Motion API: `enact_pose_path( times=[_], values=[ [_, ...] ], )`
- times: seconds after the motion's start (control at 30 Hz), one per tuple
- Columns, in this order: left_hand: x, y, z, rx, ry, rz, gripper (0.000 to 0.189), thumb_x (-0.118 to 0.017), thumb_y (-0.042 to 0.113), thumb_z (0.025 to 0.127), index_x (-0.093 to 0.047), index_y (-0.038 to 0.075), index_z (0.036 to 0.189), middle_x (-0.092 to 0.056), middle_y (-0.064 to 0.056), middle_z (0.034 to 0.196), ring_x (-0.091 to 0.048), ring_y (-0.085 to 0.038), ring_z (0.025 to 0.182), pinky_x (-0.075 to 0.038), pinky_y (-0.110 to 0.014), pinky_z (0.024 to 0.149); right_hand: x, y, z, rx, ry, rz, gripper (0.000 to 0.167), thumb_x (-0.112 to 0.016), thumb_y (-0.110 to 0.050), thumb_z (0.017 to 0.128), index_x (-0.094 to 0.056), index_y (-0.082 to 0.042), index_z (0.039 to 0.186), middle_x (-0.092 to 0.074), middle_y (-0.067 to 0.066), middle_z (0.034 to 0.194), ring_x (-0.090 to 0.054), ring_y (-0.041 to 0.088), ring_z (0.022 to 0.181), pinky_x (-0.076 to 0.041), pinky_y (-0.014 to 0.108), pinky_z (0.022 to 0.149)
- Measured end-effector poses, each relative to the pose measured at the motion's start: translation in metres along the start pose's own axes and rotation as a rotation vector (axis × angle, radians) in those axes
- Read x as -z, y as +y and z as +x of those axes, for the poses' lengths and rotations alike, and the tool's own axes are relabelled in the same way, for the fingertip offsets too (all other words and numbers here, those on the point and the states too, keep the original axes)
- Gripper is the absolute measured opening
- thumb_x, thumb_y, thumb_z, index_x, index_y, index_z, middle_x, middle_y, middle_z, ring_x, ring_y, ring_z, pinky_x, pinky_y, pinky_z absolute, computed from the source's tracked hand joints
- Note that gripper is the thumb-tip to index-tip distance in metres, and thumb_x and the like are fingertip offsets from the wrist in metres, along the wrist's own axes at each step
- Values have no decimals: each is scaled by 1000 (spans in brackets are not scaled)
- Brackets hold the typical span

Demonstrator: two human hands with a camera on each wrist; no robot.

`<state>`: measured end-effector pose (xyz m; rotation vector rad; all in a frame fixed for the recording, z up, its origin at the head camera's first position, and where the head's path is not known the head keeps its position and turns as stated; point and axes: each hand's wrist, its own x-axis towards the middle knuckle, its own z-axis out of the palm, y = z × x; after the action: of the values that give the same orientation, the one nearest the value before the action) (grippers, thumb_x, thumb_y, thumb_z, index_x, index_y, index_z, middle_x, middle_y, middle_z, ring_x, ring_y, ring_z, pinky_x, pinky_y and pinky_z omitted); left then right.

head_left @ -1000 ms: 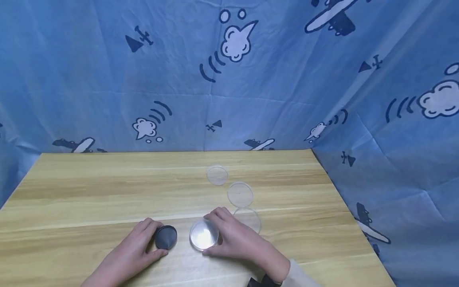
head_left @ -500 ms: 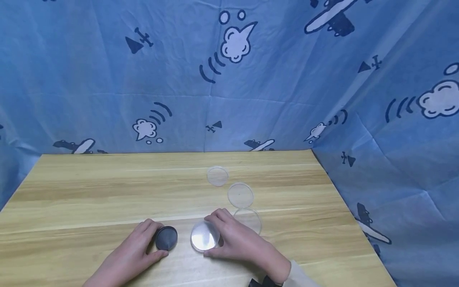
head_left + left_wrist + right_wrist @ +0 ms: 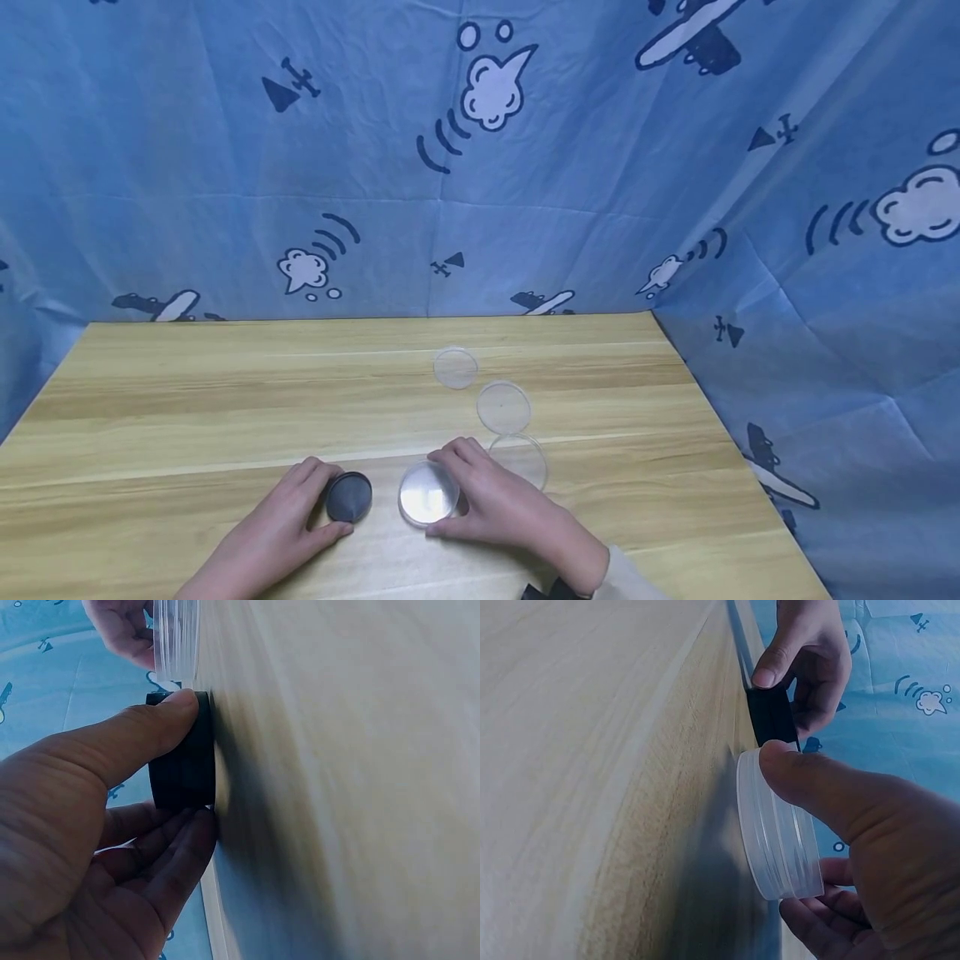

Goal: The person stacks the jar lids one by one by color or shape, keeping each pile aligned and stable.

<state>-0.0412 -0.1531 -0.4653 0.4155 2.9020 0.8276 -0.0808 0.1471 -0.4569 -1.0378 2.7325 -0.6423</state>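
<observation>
Your left hand [image 3: 281, 521] grips the black round lid [image 3: 348, 497] between thumb and fingers; your right hand [image 3: 498, 500] curls around the clear petri dish [image 3: 427, 493]. Both rest on the wooden table [image 3: 187, 400], just beside each other.

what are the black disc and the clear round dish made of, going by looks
The black disc looks like matte dark plastic or rubber: dull and opaque, with no glare. The clear round dish looks like glossy transparent plastic: the table shows through, its top reflects light, and its rim is ridged.
</observation>
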Motion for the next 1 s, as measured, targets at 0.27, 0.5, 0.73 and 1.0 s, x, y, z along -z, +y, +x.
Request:
enact_pose_path(
  times=[0.27, 0.5, 0.73, 1.0],
  values=[
    [0, -1, 0, -24, 10, -4, 50, -89, 37, 82, -66, 19, 122, -61, 11, 109, -58, -4, 101, -57, -32, 91, -1, 0, -1, -13, -4, 3, 75, -84, -53, 84, -56, -12, 141, -58, -1, 130, -56, 10, 117, -55, 26, 101],
    [-2, -2, -2, -43, 33, -4, 51, -90, 38, 81, -66, 19, 122, -61, 11, 109, -58, -4, 100, -56, -31, 90, -3, 0, -2, -13, 12, 15, 75, -84, -54, 84, -56, -13, 141, -57, -1, 130, -57, 10, 117, -56, 27, 99],
    [-1, -2, -2, -40, 31, -4, 52, -90, 38, 81, -66, 19, 123, -61, 11, 109, -58, -4, 100, -56, -31, 90, -3, 0, -2, -4, 20, 4, 77, -83, -55, 84, -55, -13, 142, -57, -1, 131, -57, 10, 117, -57, 26, 98],
    [0, 0, 0, -12, 7, -7, 51, -89, 37, 82, -66, 19, 123, -61, 12, 109, -58, -3, 100, -56, -31, 90, -3, -1, -1, -5, 19, 2, 79, -83, -56, 84, -55, -12, 144, -57, -1, 131, -57, 10, 117, -57, 25, 98]
  ],
)
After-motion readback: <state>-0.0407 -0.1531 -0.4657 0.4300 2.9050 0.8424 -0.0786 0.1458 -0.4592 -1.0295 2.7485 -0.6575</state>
